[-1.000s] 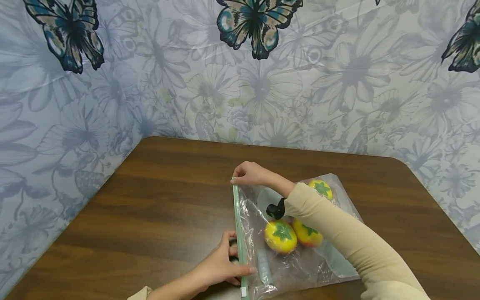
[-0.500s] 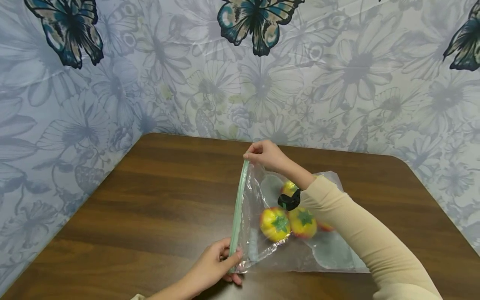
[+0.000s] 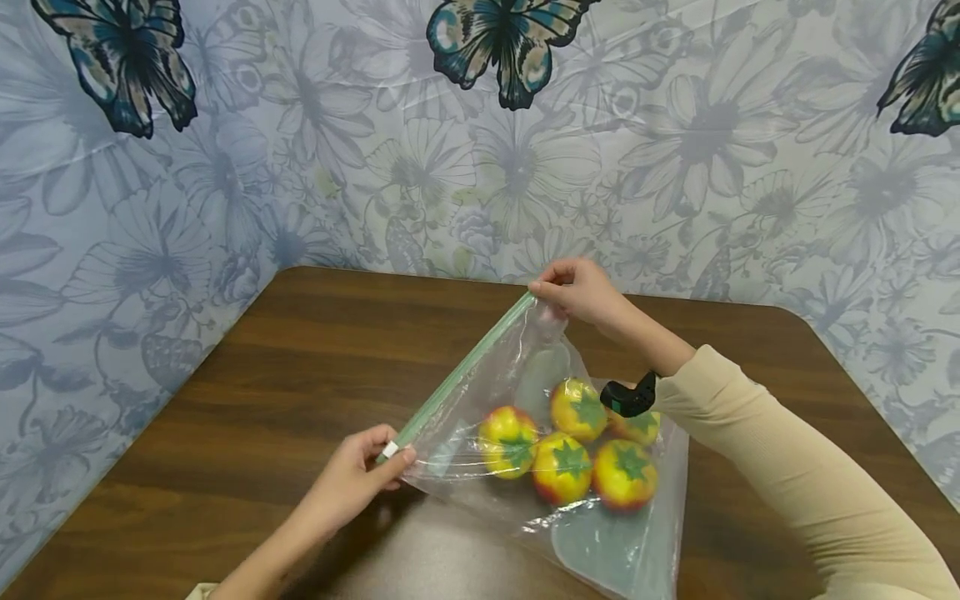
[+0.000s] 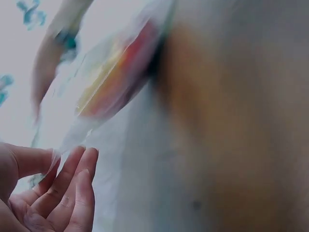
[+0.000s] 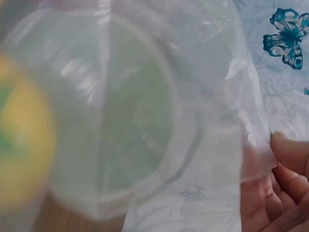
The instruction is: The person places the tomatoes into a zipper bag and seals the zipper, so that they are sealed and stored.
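Observation:
A clear zip bag hangs between my two hands, its green zip edge pulled into a slant. Several round yellow-red toy fruits with green star-shaped tops lie bunched inside. My left hand pinches the lower zip corner, beside a white slider. In the left wrist view, its thumb and fingers hold the thin plastic. At the upper end of the zip, my right hand grips the other corner. Through the right wrist view, a pale round patch shows on the bag beside a blurred fruit.
The brown wooden table spreads beneath the bag. Its far edge meets a floral wall covering with butterfly figures. A black strap sits at the right wrist, overlapping one fruit in the head view.
The bag has been lifted and its zip edge turned from upright to slanted. My left hand has moved left and up, my right hand right and up. The fruits have shifted together inside.

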A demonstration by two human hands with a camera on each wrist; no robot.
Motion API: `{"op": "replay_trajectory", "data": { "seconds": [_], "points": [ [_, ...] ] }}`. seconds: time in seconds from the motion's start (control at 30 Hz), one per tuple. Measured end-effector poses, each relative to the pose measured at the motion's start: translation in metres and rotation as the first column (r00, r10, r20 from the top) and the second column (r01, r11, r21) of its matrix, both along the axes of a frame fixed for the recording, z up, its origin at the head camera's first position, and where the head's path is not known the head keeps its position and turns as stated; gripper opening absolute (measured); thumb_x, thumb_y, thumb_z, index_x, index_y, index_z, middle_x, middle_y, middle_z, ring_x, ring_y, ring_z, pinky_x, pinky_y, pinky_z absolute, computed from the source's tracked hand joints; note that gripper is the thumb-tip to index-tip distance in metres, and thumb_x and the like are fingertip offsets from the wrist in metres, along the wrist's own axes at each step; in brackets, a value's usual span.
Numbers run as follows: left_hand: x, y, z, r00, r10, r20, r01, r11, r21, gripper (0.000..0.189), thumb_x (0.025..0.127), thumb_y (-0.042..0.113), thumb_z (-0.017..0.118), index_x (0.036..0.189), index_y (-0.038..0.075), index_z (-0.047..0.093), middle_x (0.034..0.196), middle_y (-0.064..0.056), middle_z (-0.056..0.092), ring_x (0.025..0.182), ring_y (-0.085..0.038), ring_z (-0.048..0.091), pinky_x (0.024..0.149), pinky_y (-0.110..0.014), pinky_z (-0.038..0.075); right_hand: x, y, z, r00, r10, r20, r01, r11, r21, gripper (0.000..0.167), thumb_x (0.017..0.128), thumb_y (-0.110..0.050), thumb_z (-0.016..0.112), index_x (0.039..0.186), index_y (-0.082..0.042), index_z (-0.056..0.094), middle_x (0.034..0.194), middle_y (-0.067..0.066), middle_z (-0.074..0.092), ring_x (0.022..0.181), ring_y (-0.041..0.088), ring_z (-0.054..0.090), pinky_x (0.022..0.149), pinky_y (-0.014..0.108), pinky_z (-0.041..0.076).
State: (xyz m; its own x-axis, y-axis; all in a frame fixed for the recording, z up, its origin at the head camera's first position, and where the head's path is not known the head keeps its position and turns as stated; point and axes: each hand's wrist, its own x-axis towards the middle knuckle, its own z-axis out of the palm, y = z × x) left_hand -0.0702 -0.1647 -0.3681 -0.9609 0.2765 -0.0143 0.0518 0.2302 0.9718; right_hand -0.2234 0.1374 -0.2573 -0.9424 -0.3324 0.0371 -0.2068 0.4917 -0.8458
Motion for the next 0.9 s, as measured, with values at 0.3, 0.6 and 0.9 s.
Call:
{"op": "replay_trajectory", "data": {
  "seconds": [0.3, 0.6, 0.9],
  "points": [
    [-0.044, -0.028, 0.036, 0.975, 0.204, -0.091, -0.190, 0.972, 0.140, 0.026, 0.091, 0.014, 0.063, 0.098, -0.011, 0.062, 0.084, -0.004, 0.070, 0.076, -0.011, 0.064, 0.070, -0.028, 0.053, 0.036, 0.032, -0.001, 0.995, -0.082, -0.051, 0.068, 0.970, -0.233, 0.022, 0.096, -0.019, 0.056, 0.096, 0.003, 0.054, 0.068, 0.003, 0.056, 0.057, 0.012, 0.050, 0.050, 0.024, 0.047],
    [-0.082, -0.007, 0.055, 0.963, 0.218, -0.161, -0.156, 0.932, 0.328, 0.013, 0.091, 0.013, 0.063, 0.095, 0.002, 0.069, 0.080, 0.001, 0.069, 0.071, -0.011, 0.064, 0.067, -0.029, 0.053, 0.072, 0.043, -0.002, 0.809, -0.302, -0.505, 0.071, 0.902, -0.425, 0.015, 0.096, -0.006, 0.053, 0.095, 0.009, 0.053, 0.061, 0.012, 0.053, 0.039, 0.017, 0.053, 0.038, 0.023, 0.044],
    [-0.093, 0.035, 0.061, 0.891, 0.404, -0.207, -0.197, 0.754, 0.627, 0.009, 0.091, 0.006, 0.060, 0.089, 0.001, 0.068, 0.073, -0.005, 0.068, 0.065, -0.014, 0.066, 0.063, -0.026, 0.054, 0.056, 0.048, -0.011, 0.541, -0.529, -0.654, 0.326, 0.849, -0.417, 0.016, 0.096, -0.006, 0.051, 0.094, 0.010, 0.052, 0.059, 0.005, 0.048, 0.046, 0.006, 0.039, 0.041, 0.016, 0.029]
  ]
}}
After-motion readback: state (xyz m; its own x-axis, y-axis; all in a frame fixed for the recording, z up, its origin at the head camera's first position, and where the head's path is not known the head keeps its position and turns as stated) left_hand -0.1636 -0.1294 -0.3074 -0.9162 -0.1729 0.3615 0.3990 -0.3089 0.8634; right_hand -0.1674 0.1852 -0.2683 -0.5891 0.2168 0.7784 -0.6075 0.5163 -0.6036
